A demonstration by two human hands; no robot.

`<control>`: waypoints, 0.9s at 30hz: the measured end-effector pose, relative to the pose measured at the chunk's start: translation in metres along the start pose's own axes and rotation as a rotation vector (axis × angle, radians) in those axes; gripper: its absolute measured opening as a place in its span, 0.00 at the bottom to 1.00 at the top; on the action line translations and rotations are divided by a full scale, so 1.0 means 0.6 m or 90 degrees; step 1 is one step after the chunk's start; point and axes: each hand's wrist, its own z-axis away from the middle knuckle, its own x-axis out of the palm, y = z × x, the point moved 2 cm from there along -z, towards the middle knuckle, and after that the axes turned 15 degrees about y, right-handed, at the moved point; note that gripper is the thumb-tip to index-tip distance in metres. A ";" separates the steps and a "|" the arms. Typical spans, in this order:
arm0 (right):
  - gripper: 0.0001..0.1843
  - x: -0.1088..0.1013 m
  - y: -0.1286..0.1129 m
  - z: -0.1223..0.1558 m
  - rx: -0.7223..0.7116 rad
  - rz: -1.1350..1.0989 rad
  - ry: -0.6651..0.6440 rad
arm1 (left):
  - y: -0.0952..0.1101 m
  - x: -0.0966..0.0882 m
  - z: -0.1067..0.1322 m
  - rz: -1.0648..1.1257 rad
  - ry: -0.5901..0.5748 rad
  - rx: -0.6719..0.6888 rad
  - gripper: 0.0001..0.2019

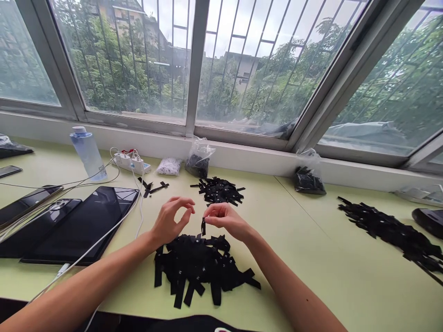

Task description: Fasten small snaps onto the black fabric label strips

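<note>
Pinch grip: right hand (224,220) holds small black fabric strip (203,226) mid-frame; left hand (170,223) open, empty; slackening would drop it

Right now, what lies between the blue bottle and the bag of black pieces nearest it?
In the head view, a white power strip and a small white bag lie there.

Soft, bright daylight comes through the windows (138,60) ahead and lights the surface (311,258) evenly, with only faint shadows. The tablet (86,221) screen mirrors the window bars. The black strips (200,267) lose detail in their darkness. Wide-angle distortion bends the frames at the edges.
</note>
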 end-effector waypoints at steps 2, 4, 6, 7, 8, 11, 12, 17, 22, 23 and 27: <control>0.20 0.003 -0.003 0.001 -0.013 0.010 0.009 | 0.003 0.004 0.000 0.007 -0.048 0.020 0.05; 0.21 0.003 -0.004 0.001 -0.026 0.020 0.022 | 0.003 0.008 0.001 0.015 -0.096 0.026 0.08; 0.20 0.003 -0.004 0.002 -0.037 0.027 0.033 | 0.002 0.012 0.004 0.019 -0.119 0.021 0.07; 0.20 0.003 -0.004 0.002 -0.042 0.030 0.038 | 0.001 0.014 0.005 0.021 -0.122 0.018 0.06; 0.20 0.003 -0.004 0.002 -0.049 0.032 0.041 | 0.000 0.015 0.006 0.022 -0.123 0.014 0.05; 0.20 0.006 -0.004 0.001 -0.077 0.049 0.044 | -0.001 0.019 0.008 0.024 -0.108 -0.001 0.04; 0.20 0.009 -0.004 0.001 -0.088 0.062 0.050 | -0.001 0.019 0.009 0.022 -0.101 -0.009 0.04; 0.14 0.019 -0.001 0.005 -0.240 0.206 0.276 | -0.007 0.018 0.006 0.009 -0.055 -0.080 0.05; 0.07 0.034 -0.006 0.017 -0.508 0.406 0.362 | -0.011 0.016 0.003 0.011 -0.028 -0.124 0.06; 0.07 0.037 -0.007 0.019 -0.539 0.425 0.350 | -0.012 0.016 0.003 0.014 -0.030 -0.125 0.06; 0.08 0.047 -0.011 0.022 -0.586 0.477 0.336 | -0.012 0.017 0.005 0.023 -0.037 -0.126 0.06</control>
